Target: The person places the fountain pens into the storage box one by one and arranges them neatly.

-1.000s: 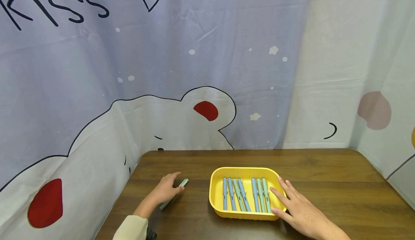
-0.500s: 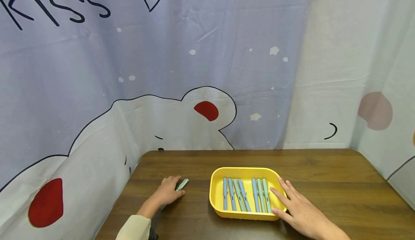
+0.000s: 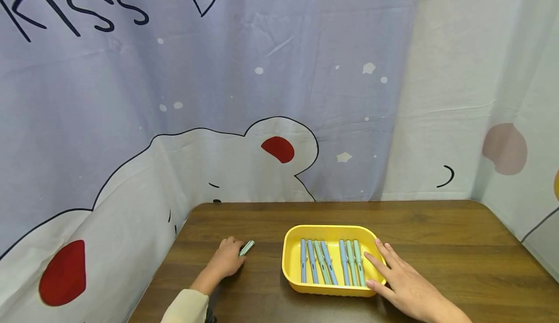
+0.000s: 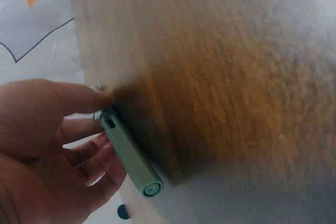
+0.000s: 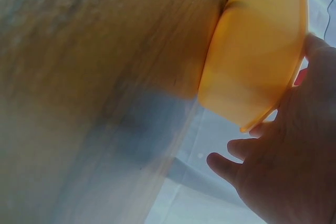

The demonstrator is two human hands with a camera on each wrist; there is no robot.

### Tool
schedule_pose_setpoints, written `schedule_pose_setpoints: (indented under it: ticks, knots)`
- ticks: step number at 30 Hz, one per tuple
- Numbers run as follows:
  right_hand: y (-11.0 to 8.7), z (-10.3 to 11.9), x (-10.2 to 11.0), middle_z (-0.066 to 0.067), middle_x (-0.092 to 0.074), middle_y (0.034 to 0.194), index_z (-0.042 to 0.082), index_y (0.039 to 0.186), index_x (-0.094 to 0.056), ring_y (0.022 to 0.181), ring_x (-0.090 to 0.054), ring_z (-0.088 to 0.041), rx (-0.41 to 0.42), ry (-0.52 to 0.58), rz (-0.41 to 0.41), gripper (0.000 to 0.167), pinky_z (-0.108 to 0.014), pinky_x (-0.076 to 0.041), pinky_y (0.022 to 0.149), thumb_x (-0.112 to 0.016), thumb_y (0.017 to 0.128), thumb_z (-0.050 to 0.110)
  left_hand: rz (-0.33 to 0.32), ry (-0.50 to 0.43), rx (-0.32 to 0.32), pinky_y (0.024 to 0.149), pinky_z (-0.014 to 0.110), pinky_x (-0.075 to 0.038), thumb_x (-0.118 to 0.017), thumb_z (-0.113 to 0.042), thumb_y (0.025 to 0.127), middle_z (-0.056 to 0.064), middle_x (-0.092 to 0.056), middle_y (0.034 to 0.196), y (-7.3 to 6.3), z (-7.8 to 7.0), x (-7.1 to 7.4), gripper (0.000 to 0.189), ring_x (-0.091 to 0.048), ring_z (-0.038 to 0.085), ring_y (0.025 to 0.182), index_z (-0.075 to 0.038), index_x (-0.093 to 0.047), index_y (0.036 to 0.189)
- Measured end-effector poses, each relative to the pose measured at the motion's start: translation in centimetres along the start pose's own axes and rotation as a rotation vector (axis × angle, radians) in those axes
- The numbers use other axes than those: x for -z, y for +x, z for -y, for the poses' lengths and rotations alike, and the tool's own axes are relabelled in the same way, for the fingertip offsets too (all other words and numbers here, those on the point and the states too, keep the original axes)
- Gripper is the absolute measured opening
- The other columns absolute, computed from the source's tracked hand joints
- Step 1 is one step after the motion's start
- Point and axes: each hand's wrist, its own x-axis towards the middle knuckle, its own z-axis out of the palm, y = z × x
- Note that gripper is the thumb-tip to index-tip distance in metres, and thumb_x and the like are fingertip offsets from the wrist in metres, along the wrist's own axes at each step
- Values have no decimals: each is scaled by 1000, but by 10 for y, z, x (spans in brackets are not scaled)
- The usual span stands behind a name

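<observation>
On the left of the table, my left hand [image 3: 227, 259] pinches a green pen [image 3: 247, 248]. One end of the pen sticks out past the fingers in the head view. The left wrist view shows the thumb and fingers around the green pen [image 4: 130, 156], its round end towards the camera. At the right end of a yellow tray [image 3: 334, 290], my right hand [image 3: 408, 284] rests on the rim with its fingers spread and fairly straight. Blue pens [image 3: 303, 261] and green pens [image 3: 359, 263] lie in two groups inside the tray.
The brown wooden table [image 3: 262, 308] has its far edge against a printed curtain [image 3: 340, 95]. Bare wood lies between my left hand and the tray. A dark band shows at the left wrist below the sleeve [image 3: 187, 307].
My left hand has come down over the green pen and its fingers have closed round it. The right hand and the tray have stayed where they were.
</observation>
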Motion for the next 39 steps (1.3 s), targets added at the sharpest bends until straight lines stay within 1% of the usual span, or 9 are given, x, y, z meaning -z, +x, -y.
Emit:
schedule_pose_setpoints:
  ticks: [4, 10, 13, 18, 22, 28, 32, 36, 39]
  knots:
    - [0, 0, -1, -21, -29, 163, 18, 150, -52, 145, -34, -47, 12, -10, -19, 63, -64, -43, 101, -57, 99, 56, -5, 1, -8, 81, 46, -53, -76, -7, 88, 12, -63, 103, 1, -1, 0, 28, -61, 28, 95, 2, -71, 114]
    - [-1, 1, -2, -21, -30, 163, 18, 150, -52, 145, -35, -47, 13, -10, -24, 64, -63, -43, 103, -57, 99, 56, -19, -73, 5, 68, 36, -49, -79, -4, 84, 2, -65, 90, 0, -2, 5, 23, -55, 16, 76, -6, -72, 106]
    - [-1, 0, -1, -20, -29, 163, 18, 151, -51, 145, -34, -47, 7, -2, -12, 64, -63, -43, 103, -56, 99, 57, -25, -128, 10, 65, 33, -48, -80, -7, 84, 0, -66, 87, 0, -3, 9, 24, -55, 14, 73, -8, -70, 105]
    - [-1, 1, -2, -21, -30, 163, 18, 150, -52, 145, -35, -47, 12, -14, -28, 63, -62, -43, 103, -57, 99, 56, 5, -240, 16, 66, 32, -47, -84, -14, 83, 0, -61, 84, 0, -6, 17, 29, -54, 15, 74, -5, -70, 107]
    - [-1, 1, -2, -21, -31, 162, 18, 149, -53, 143, -36, -48, 20, -30, -49, 63, -61, -43, 103, -59, 98, 54, 57, -349, 42, 65, 30, -50, -84, -18, 84, 3, -63, 88, -1, -7, 21, 37, -57, 15, 74, 1, -70, 113]
    - [-1, 1, -2, -21, -30, 163, 17, 149, -53, 144, -36, -47, 18, -22, -40, 63, -61, -43, 103, -58, 99, 55, 206, -688, 81, 62, 36, -59, -80, -12, 88, 13, -61, 94, -8, -10, 24, 45, -67, 23, 69, 12, -60, 120]
    - [-1, 0, -1, -21, -29, 163, 18, 150, -51, 145, -34, -46, 9, -10, -22, 64, -62, -43, 103, -57, 99, 56, 302, -860, 95, 65, 35, -61, -78, -13, 90, 14, -64, 91, -9, -13, 26, 47, -66, 20, 71, 12, -54, 122]
    - [0, 0, 0, -19, -27, 164, 18, 151, -50, 146, -33, -46, -3, 5, -1, 65, -63, -42, 104, -55, 99, 57, 367, -939, 84, 64, 32, -60, -76, -16, 92, 16, -67, 91, -8, -18, 28, 52, -66, 16, 68, 12, -50, 127]
    - [0, 0, 0, -19, -27, 164, 18, 151, -50, 146, -33, -46, -5, 6, 2, 65, -63, -43, 104, -55, 99, 57, 390, -982, 68, 68, 32, -61, -75, -14, 93, 16, -66, 97, -8, -22, 30, 56, -67, 16, 73, 16, -47, 132]
